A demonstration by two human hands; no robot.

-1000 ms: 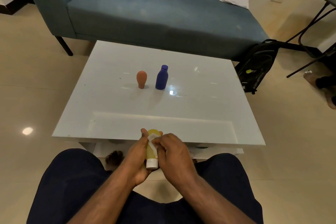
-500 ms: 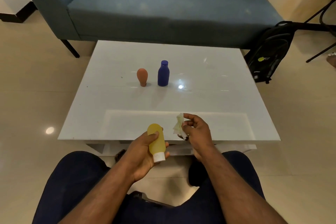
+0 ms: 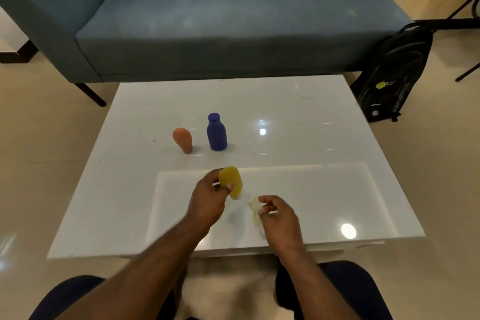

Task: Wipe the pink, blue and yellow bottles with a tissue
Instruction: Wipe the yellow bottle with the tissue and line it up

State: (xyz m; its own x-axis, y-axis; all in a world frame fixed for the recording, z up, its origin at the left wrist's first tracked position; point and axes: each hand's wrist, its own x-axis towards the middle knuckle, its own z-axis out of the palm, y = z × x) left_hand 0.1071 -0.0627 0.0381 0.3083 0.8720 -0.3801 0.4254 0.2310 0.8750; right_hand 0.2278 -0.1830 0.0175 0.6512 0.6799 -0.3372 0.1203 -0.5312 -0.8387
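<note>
My left hand [image 3: 207,197] grips the yellow bottle [image 3: 232,182] over the near part of the white table [image 3: 324,189], cap end down and close to the surface. Whether the cap touches the table I cannot tell. Just to its right, my right hand [image 3: 279,215] pinches a crumpled white tissue [image 3: 255,212] low over the tabletop. Farther back stand the pink bottle [image 3: 183,139], cap down, and the blue bottle [image 3: 217,132], upright, side by side and untouched.
A blue-grey sofa [image 3: 220,23] runs along the far side of the table. A black backpack [image 3: 389,78] leans by the table's far right corner, with dark metal furniture legs [image 3: 467,70] beyond it. My knees sit below the table's near edge.
Both hands have moved forward from my lap to over the table. The tissue came off the yellow bottle, and my left hand carried the bottle forward and lower toward the tabletop.
</note>
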